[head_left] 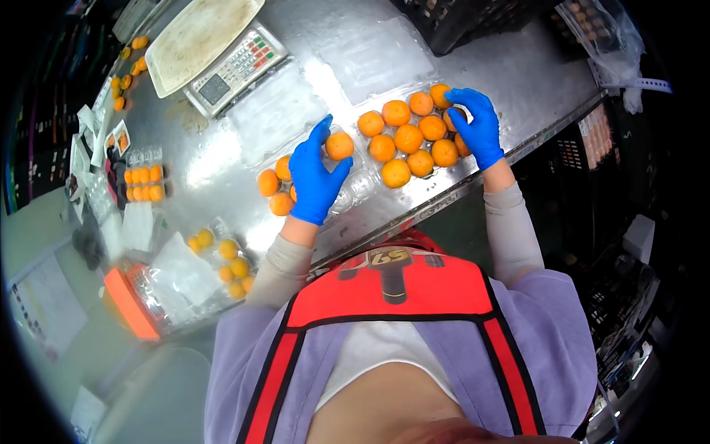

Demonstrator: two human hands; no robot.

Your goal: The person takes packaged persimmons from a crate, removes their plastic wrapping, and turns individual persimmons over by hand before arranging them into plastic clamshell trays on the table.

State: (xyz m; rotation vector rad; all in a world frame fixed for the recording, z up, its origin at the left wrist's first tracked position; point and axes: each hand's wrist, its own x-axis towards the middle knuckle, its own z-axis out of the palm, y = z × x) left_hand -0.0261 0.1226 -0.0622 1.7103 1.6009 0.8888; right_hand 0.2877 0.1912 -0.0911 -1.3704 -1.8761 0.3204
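Note:
My left hand (pixel 316 177), in a blue glove, has its thumb and forefinger around a mandarin (pixel 339 146). Beneath it is a clear plastic tray (pixel 361 185) with several mandarins at its left end, partly hidden by the hand. My right hand (pixel 479 129), also gloved in blue, curls its fingers and thumb around another mandarin (pixel 453 119) at the right end of a second group. That group of mandarins (pixel 408 138) sits in rows in a clear tray whose edges barely show.
A digital scale (pixel 235 66) stands at the back left of the metal table (pixel 214 159). Clear plastic lids (pixel 377 59) lie behind the fruit. A black crate (pixel 473 22) is at the back. Packed mandarins (pixel 144 183), loose leafy ones (pixel 122 83) and an orange box (pixel 130 303) are leftward.

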